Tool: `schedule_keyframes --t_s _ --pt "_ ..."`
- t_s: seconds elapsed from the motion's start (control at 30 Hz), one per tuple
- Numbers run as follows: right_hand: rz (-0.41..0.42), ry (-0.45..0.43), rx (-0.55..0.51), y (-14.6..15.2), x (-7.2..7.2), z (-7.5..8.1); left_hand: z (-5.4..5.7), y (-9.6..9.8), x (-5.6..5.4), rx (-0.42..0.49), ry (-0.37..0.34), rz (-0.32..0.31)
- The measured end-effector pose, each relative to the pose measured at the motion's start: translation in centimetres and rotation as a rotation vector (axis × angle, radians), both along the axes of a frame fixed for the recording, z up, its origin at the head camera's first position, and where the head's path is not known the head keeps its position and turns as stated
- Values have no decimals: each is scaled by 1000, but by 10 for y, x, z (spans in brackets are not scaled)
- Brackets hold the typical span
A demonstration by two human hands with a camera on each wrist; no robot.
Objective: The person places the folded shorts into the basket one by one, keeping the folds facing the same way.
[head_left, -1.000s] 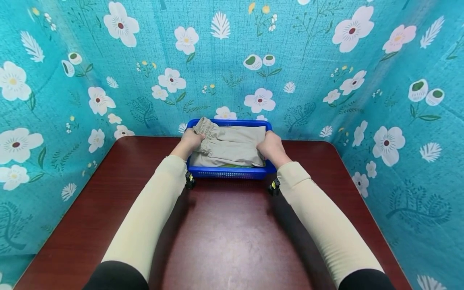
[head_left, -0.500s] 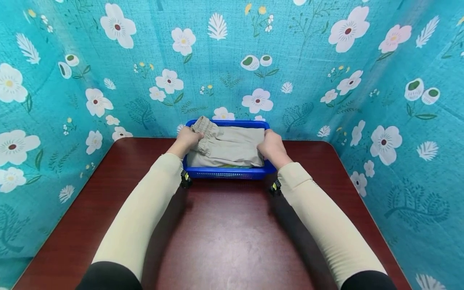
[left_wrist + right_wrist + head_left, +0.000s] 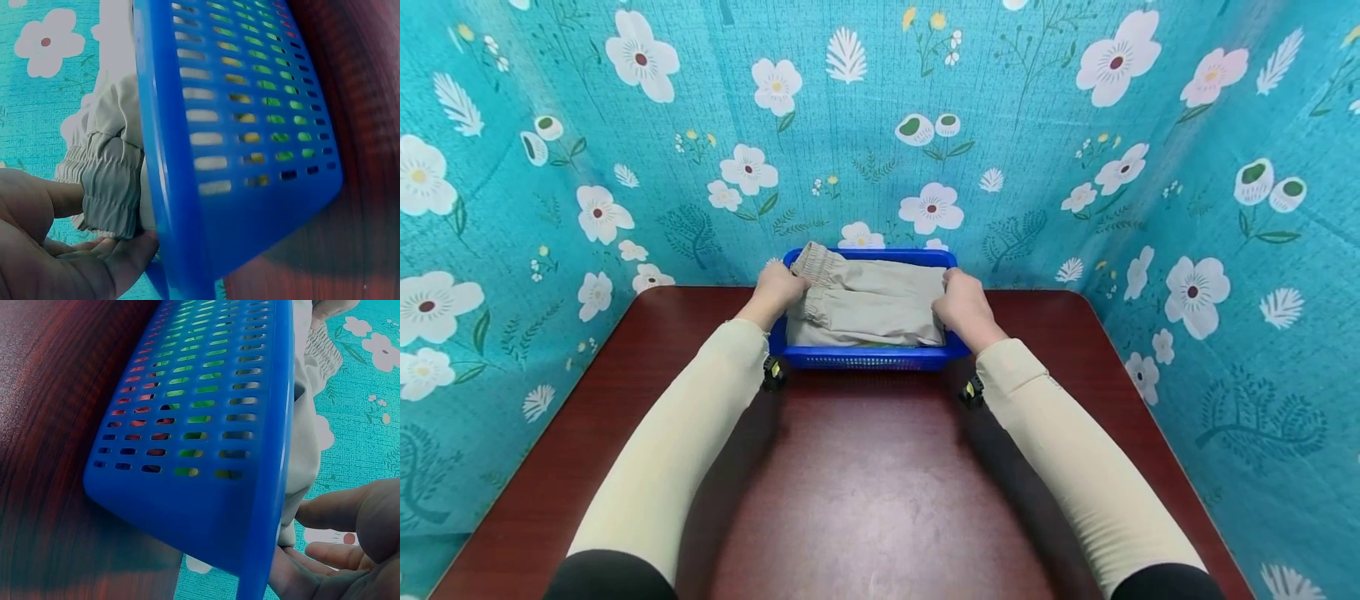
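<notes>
Folded beige elastic-waist trousers (image 3: 880,296) lie on top in a blue plastic basket (image 3: 865,360). My left hand (image 3: 777,287) is at the gathered waistband; in the left wrist view its thumb lies on the waistband (image 3: 112,187) and its fingers are beneath, by the basket rim. At the opposite end my right hand (image 3: 962,304) pinches the folded edge, as the right wrist view shows with thumb above the cloth (image 3: 303,444) and fingertips below it. The fingertips are partly hidden behind the rim in both wrist views.
Green, yellow and red items (image 3: 269,84) show through the basket's slots. The basket stands at the back of a dark red-brown table (image 3: 865,467). A turquoise flowered curtain (image 3: 850,125) hangs behind it and along both sides.
My left hand has shifted slightly left and outward at the waistband. The right hand stays almost in place. The view has shifted a little; the basket looks still.
</notes>
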State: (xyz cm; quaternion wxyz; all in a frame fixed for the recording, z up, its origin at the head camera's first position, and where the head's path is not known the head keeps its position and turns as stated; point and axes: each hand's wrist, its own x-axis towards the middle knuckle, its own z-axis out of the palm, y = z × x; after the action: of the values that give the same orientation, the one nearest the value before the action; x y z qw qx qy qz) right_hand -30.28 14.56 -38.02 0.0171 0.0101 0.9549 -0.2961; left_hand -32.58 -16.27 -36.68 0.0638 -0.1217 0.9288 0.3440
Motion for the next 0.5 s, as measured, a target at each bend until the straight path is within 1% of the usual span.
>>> schedule_keyframes --t_s 0.13,0.2,0.3,0.33,0.43,0.5 --pt "4 11 2 -1 2 0 -2 -4 0 -84 29 -6" --pt "11 19 15 0 3 1 -2 -7 -1 -83 36 -7" --pt "24 35 40 1 3 1 2 -10 1 -62 42 -18" --pt "30 45 52 1 3 1 3 -12 2 -55 50 -24" --pt "47 74 74 2 4 1 7 -15 9 -71 77 -45" --pt "62 85 83 3 5 1 8 -17 12 -77 85 -55"
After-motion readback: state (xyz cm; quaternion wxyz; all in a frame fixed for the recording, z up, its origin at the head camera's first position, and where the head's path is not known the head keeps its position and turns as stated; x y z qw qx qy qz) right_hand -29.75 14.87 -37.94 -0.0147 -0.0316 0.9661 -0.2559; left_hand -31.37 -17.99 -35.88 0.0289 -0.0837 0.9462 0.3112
